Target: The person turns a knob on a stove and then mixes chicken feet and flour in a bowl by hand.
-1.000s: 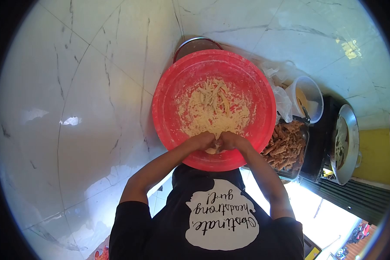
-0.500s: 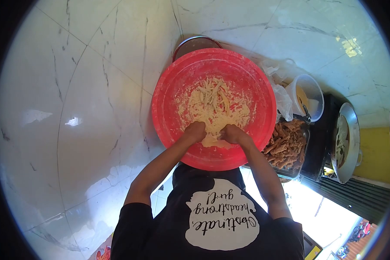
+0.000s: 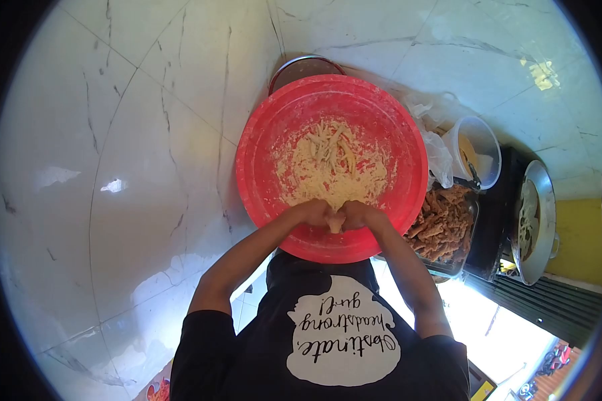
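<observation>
Your left hand [image 3: 314, 212] is curled with its knuckles up, and your right hand [image 3: 358, 214] mirrors it, so close that the two meet. Between them you have a pale piece [image 3: 335, 224] closed in from both sides, its lower end poking out toward your body — the fingertips themselves are hidden, so you can't tell exactly how each one grips.

Both hands are over the near part of the red basin [image 3: 264, 140], inside its rim. Just beyond them lies a loose spread of pale flour [image 3: 314, 187], and farther in, near the middle, a small pile of flour-coated strips [image 3: 331, 147] rests on it. Flour dust also clings to the basin's inner wall.

Past the far rim, a round object with a shiny edge [image 3: 308, 65] is partly covered by the basin. Off to the right, close beside the basin, a clear tray [image 3: 473, 234] is heaped with brown, crusty pieces [image 3: 440, 224]. Above the tray in your view sit a crumpled plastic bag [image 3: 437, 157] and a clear tub [image 3: 491, 150] with something tan in it — a dark-handled utensil [image 3: 474, 176] leans at its side. Farther right, past a black surface [image 3: 486, 234], is a wide metal pan [image 3: 546, 220].
</observation>
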The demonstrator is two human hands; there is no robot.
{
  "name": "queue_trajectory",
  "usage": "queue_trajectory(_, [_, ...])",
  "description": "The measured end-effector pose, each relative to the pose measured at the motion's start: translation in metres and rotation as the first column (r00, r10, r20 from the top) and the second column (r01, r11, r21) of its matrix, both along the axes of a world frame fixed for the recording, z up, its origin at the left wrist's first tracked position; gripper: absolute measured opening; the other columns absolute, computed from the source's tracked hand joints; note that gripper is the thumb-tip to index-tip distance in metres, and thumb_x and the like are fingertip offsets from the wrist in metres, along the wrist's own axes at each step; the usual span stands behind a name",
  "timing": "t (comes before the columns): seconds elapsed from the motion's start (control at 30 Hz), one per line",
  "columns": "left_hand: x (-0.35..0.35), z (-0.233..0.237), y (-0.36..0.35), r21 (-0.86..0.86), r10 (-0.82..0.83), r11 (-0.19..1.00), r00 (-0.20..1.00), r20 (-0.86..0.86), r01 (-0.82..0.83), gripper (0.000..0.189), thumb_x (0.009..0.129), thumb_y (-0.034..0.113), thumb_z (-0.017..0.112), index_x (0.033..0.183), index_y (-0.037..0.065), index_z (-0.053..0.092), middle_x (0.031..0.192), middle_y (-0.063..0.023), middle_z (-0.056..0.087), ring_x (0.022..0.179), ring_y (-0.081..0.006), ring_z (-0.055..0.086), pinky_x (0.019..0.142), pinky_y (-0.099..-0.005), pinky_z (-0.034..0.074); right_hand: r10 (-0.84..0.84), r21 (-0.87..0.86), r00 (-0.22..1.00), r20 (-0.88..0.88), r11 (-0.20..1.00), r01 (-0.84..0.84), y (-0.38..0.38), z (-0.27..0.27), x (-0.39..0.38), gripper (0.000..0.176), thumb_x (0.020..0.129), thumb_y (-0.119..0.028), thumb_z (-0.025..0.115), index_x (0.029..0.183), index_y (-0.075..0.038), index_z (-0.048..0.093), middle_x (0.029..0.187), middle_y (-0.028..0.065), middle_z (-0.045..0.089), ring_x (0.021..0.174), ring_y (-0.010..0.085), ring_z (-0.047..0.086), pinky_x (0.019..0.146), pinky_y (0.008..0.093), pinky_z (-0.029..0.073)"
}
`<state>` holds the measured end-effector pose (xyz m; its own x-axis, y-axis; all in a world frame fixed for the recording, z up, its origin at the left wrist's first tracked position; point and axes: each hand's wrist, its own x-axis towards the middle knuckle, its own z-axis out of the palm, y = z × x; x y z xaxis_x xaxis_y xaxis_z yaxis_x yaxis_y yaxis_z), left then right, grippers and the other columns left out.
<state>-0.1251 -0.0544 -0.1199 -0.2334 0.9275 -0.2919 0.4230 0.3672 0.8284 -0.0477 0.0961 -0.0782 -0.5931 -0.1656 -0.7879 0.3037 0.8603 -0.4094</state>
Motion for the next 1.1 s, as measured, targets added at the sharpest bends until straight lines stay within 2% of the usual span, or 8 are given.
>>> queue_trajectory(0.1, [0.018, 0.003, 0.007, -0.207, -0.257, 0.947, 0.966, -0.039, 0.244, 0.022, 0.066, 0.019, 0.063, 0.081, 0.003, 0.061, 0.077, -0.0164, 0.061, 0.070, -0.0311, 0.059, 0.067, -0.0377, 0.047, 0.040, -0.065, 0.998, 0.041, 0.997, -0.037, 0.004, 0.001, 0.000, 0.041, 0.061, -0.018, 0.072, 0.100, -0.009, 0.063, 0.096, 0.0122, 0.063, 0.091, 0.0255, 0.059, 0.080, 0.0317, 0.045])
queue_trajectory(0.17, [0.032, 0.004, 0.008, -0.159, -0.123, 0.982, 0.986, -0.115, 0.104, 0.023, 0.068, 0.022, 0.063, 0.080, 0.002, 0.061, 0.074, -0.0188, 0.060, 0.071, -0.0339, 0.059, 0.066, -0.0398, 0.046, 0.034, -0.139, 0.998, 0.061, 0.990, -0.025, 0.007, 0.003, 0.001, 0.042, 0.061, -0.019, 0.073, 0.100, -0.010, 0.063, 0.096, 0.0118, 0.063, 0.091, 0.0250, 0.059, 0.079, 0.0317, 0.045])
queue_trajectory(0.4, [0.030, -0.007, 0.008, -0.114, -0.015, 0.994, 0.987, -0.162, -0.003, 0.019, 0.072, 0.019, 0.062, 0.078, 0.001, 0.062, 0.071, -0.0185, 0.060, 0.068, -0.0329, 0.060, 0.063, -0.0393, 0.046, 0.036, -0.023, 0.998, -0.050, 0.999, -0.037, 0.009, 0.002, 0.003, 0.040, 0.062, -0.016, 0.072, 0.101, -0.009, 0.063, 0.094, 0.0116, 0.064, 0.087, 0.0237, 0.060, 0.077, 0.0318, 0.045])
queue_trajectory(0.47, [0.017, -0.011, 0.007, -0.130, 0.008, 0.991, 1.000, 0.006, -0.007, 0.018, 0.071, 0.018, 0.062, 0.078, 0.001, 0.063, 0.070, -0.0177, 0.061, 0.068, -0.0301, 0.061, 0.062, -0.0374, 0.047, 0.007, 0.006, 0.994, -0.108, 1.000, -0.007, 0.014, -0.011, 0.005, 0.039, 0.063, -0.017, 0.072, 0.099, -0.009, 0.063, 0.093, 0.0119, 0.064, 0.086, 0.0240, 0.060, 0.075, 0.0319, 0.046])
queue_trajectory(0.9, [-0.019, 0.010, -0.007, -0.117, 0.173, 0.980, 0.977, 0.127, -0.159, 0.026, 0.068, 0.016, 0.067, 0.087, -0.001, 0.064, 0.076, -0.0190, 0.063, 0.075, -0.0265, 0.062, 0.068, -0.0351, 0.048, -0.246, -0.146, 0.934, -0.258, 0.966, 0.214, 0.024, 0.000, -0.002, 0.029, 0.066, -0.010, 0.067, 0.095, -0.005, 0.063, 0.086, 0.0161, 0.063, 0.081, 0.0262, 0.060, 0.071, 0.0327, 0.046])
queue_trajectory(0.97, [-0.021, 0.014, -0.010, -0.199, 0.262, 0.934, 0.947, -0.189, -0.298, 0.031, 0.067, 0.019, 0.066, 0.090, -0.001, 0.062, 0.088, -0.0204, 0.062, 0.085, -0.0292, 0.061, 0.073, -0.0373, 0.047, -0.264, -0.139, 0.926, -0.269, 0.962, 0.234, 0.024, -0.004, 0.001, 0.030, 0.066, -0.007, 0.065, 0.096, -0.004, 0.062, 0.088, 0.0166, 0.062, 0.083, 0.0276, 0.060, 0.072, 0.0329, 0.046])
queue_trajectory(1.03, [-0.019, 0.022, -0.011, -0.290, 0.278, 0.893, 0.929, -0.243, -0.343, 0.032, 0.068, 0.020, 0.064, 0.092, -0.001, 0.061, 0.091, -0.0209, 0.061, 0.087, -0.0304, 0.060, 0.075, -0.0377, 0.047, -0.207, -0.027, 0.841, -0.500, 0.974, 0.223, 0.025, -0.014, 0.005, 0.032, 0.066, -0.002, 0.061, 0.098, -0.004, 0.061, 0.093, 0.0187, 0.060, 0.089, 0.0306, 0.058, 0.076, 0.0341, 0.045])
queue_trajectory(1.1, [-0.014, 0.021, -0.011, -0.376, 0.288, 0.841, 0.911, -0.296, -0.389, 0.032, 0.069, 0.020, 0.062, 0.093, -0.001, 0.061, 0.094, -0.0214, 0.060, 0.089, -0.0317, 0.059, 0.076, -0.0381, 0.046, -0.239, -0.045, 0.834, -0.498, 0.967, 0.250, 0.026, -0.019, 0.003, 0.033, 0.066, -0.001, 0.059, 0.099, -0.004, 0.060, 0.095, 0.0194, 0.060, 0.091, 0.0315, 0.057, 0.077, 0.0345, 0.045])
